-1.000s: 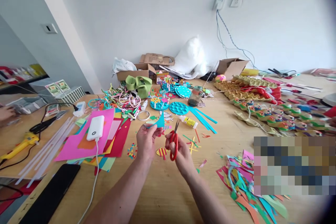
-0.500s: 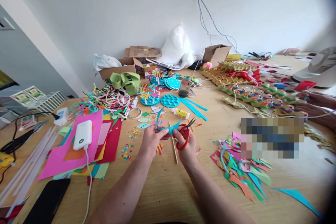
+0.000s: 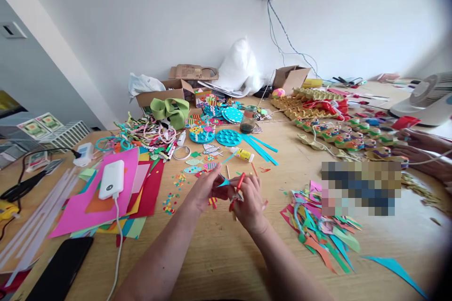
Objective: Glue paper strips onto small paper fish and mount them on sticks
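Between my hands is a small piece of blue paper [image 3: 223, 182], partly hidden by the fingers. My left hand [image 3: 205, 189] pinches it from the left. My right hand [image 3: 251, 204] is closed around red-handled scissors [image 3: 237, 193], whose blades are mostly hidden. Just beyond the hands lie a glue bottle [image 3: 242, 154] with a yellow label and several paper fish [image 3: 194, 169] with patterns. Two round blue scalloped discs [image 3: 229, 138] rest further back; the left one bears fish on supports. A thin wooden stick [image 3: 228, 170] lies partly under my hands.
Coloured paper sheets [image 3: 151, 193] with a white power bank [image 3: 111, 179] lie left, near a black phone [image 3: 63, 268]. Paper scraps [image 3: 328, 230] are heaped right. Painted egg cartons [image 3: 339, 134] stand beyond, with another person's hands [image 3: 420, 148] beside them. A glass jar [image 3: 249, 120] stands at the back.
The scissors have turned from pointing away to lying within my right hand, their blades now mostly covered. My hands have drawn closer around the blue paper, which shows less.
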A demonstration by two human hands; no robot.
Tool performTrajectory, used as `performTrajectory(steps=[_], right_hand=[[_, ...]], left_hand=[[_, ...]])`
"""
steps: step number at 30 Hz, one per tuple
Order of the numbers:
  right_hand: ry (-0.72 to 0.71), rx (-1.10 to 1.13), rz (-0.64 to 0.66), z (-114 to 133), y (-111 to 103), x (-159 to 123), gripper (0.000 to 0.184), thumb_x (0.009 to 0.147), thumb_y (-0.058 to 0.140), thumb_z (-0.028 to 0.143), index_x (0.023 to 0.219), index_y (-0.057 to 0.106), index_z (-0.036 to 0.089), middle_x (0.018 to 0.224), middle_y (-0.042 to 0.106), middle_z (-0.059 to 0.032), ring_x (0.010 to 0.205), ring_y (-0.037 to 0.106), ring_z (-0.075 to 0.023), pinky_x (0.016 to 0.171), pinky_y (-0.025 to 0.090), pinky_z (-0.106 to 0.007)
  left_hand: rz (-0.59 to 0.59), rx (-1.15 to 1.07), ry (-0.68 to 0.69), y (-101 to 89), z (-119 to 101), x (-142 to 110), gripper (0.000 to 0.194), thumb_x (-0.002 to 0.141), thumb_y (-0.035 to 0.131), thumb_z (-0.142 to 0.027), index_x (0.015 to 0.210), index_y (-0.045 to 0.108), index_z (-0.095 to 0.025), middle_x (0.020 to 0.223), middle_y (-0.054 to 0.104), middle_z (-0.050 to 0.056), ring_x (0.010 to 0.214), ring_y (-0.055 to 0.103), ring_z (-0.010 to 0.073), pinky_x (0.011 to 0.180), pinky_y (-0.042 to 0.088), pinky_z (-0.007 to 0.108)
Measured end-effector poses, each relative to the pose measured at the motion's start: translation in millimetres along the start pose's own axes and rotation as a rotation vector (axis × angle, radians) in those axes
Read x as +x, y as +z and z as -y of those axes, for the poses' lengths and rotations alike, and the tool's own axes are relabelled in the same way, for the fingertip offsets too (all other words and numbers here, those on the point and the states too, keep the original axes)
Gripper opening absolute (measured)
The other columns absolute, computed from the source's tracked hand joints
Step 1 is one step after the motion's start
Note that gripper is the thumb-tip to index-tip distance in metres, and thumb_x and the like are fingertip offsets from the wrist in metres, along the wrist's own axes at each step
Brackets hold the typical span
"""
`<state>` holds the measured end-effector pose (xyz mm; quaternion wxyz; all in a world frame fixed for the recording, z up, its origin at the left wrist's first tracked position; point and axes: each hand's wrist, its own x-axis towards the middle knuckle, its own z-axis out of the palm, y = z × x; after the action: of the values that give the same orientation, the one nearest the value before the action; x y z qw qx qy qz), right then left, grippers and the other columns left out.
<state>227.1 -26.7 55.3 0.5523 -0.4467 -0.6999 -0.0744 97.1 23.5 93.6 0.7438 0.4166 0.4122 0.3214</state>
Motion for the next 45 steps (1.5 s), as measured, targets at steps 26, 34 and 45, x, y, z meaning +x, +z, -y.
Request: performTrajectory(steps=[26,34,45], right_hand=[[0.852,0.651,-0.090,11.5,19.2,3.2,0.025,0.071,0.069,0.037,0.077,0.052,0.019,0.072,0.055,0.0012,0.062,0.050,-0.0115,0.058,0.043,-0.024],[0.790,0.598,0.125,11.7,21.5,-0.7,0.032,0.082,0.054,0.050,0.078,0.050,0.019,0.069,0.051,0.0005,0.065,0.049,-0.0128,0.062,0.042,-0.025],[0.888,0.613,0.586,21.0,18.0,0.4,0.044,0.081,0.048,0.060,0.065,0.046,0.019,0.052,0.054,0.0010,0.047,0.051,-0.0106,0.046,0.039,-0.022]], left_hand=[[-0.004,-0.050,0.141,-13.0,-6.1,-3.5,0.028,0.062,0.077,-0.034,0.074,0.063,-0.012,0.071,0.061,0.003,0.061,0.058,0.0120,0.055,0.056,0.028],[-0.242,0.106,0.342,-15.8,-7.8,-1.5,0.024,0.063,0.071,-0.033,0.072,0.061,-0.012,0.061,0.058,0.000,0.056,0.055,0.0123,0.047,0.054,0.027],[-0.301,0.123,0.433,-32.2,-14.6,-2.4,0.024,0.069,0.066,-0.034,0.078,0.056,-0.014,0.060,0.065,0.001,0.057,0.066,0.0179,0.049,0.053,0.026]])
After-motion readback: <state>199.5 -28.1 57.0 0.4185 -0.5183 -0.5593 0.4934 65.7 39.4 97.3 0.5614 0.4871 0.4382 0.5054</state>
